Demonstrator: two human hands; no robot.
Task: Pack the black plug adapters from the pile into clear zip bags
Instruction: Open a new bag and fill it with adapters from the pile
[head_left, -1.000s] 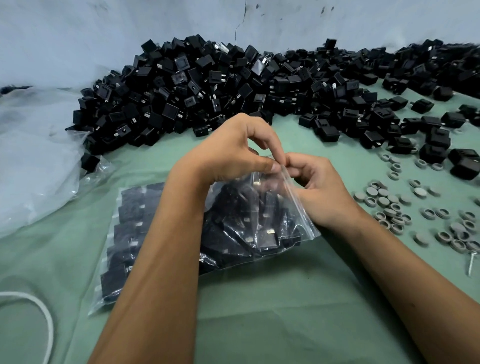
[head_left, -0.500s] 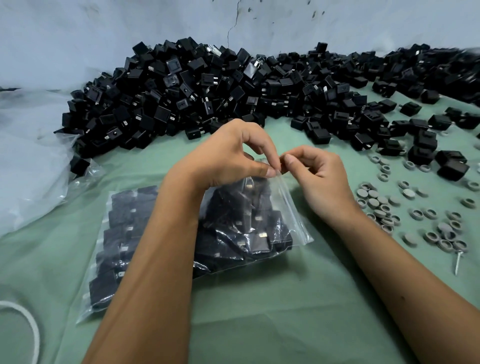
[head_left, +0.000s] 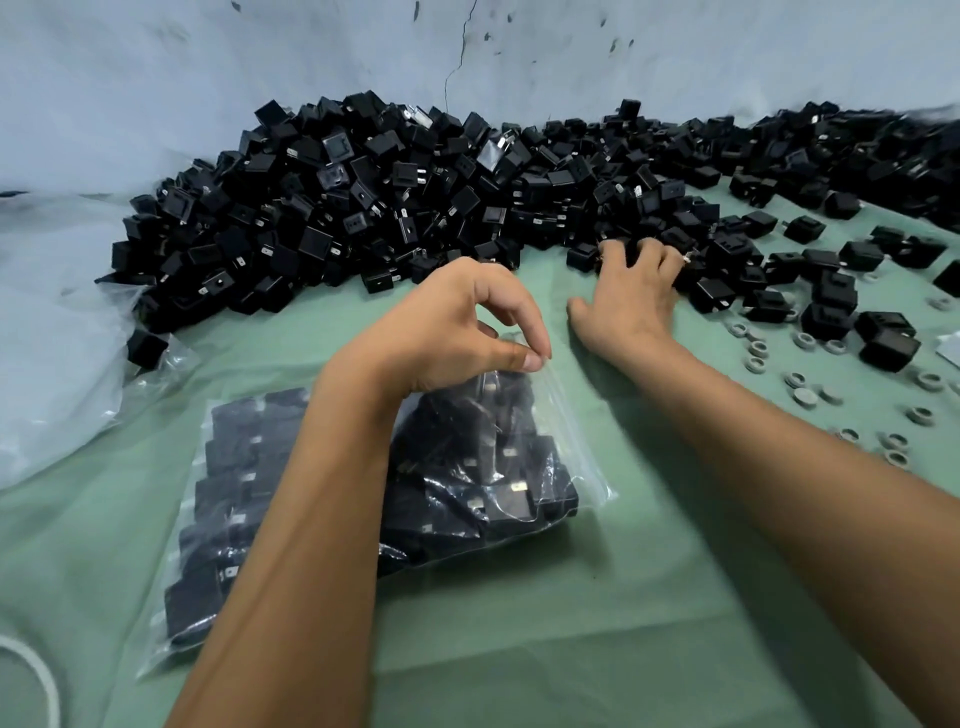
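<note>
One slip of the left hand (head_left: 452, 332) pinching the clear plastic zip bag (head_left: 519, 467) & black plug adapters (head_left: 582, 257) under the flat, loose right hand (head_left: 631, 293) miss it.

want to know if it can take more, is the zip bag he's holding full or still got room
Partly full, with room left. Black adapters fill the lower part of the zip bag; the clear top under the pinching left hand is empty. Whether its mouth is open cannot be told.

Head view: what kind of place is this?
Probably a small packing workshop: a bulk pile of black plug adapters against a cracked wall, filled clear zip bags on a green cloth-covered table.
</note>
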